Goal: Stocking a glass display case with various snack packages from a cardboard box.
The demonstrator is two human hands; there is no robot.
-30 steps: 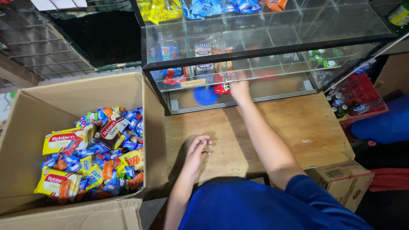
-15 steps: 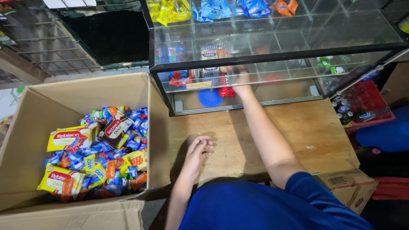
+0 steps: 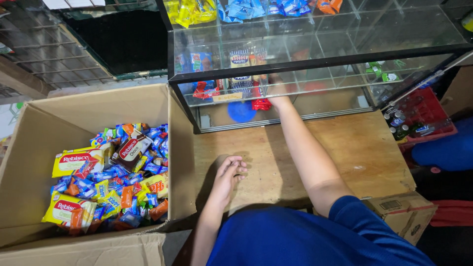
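our right hand [image 3: 277,96] reaches into the glass display case [image 3: 315,64] beside red snack packets [image 3: 260,102], grip unclear; our left hand [image 3: 229,175] rests loosely open on the wooden counter [image 3: 354,152].

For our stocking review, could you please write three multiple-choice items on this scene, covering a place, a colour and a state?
1. Where is the right hand?
A. in the cardboard box
B. inside the glass display case
C. on the red crate

2. What colour is the person's sleeve?
A. blue
B. green
C. white

3. How is the left hand?
A. gripping a yellow packet
B. raised in the air
C. resting empty on the wooden board

Answers:
1 B, the arm reaches into the glass display case.
2 A, the cloth is plainly blue.
3 C, it lies flat on the wooden board, beside the cardboard box.
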